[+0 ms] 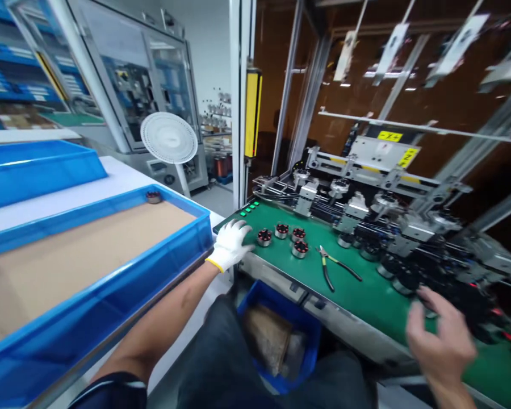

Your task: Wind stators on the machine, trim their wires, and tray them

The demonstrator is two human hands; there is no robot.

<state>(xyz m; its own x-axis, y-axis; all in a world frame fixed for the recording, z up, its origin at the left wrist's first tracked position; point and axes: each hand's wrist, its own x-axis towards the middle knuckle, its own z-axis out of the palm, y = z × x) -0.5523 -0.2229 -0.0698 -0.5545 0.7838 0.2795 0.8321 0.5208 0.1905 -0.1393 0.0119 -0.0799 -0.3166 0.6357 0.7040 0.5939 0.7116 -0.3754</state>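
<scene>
My left hand (231, 244), in a white knit glove with a yellow cuff, reaches over the left corner of the green work surface (281, 262). Its fingers are spread and no object shows in it. Just right of it sit several round motor stators (281, 230) with dark cores and copper-red windings. Pliers (325, 262) with black and yellow-green handles lie spread beside them. My bare right hand (440, 335) is at the right, thumb and fingers apart, close to a small round part (429, 311) partly hidden behind the fingers. Whether they touch I cannot tell.
A fixture machine (353, 210) with metal clamps runs along the back of the green surface. At left, a blue tray (183, 267) lined with cardboard holds one stator (153, 196). A blue bin (313, 346) with cardboard stands below, and a white fan (169, 137) behind.
</scene>
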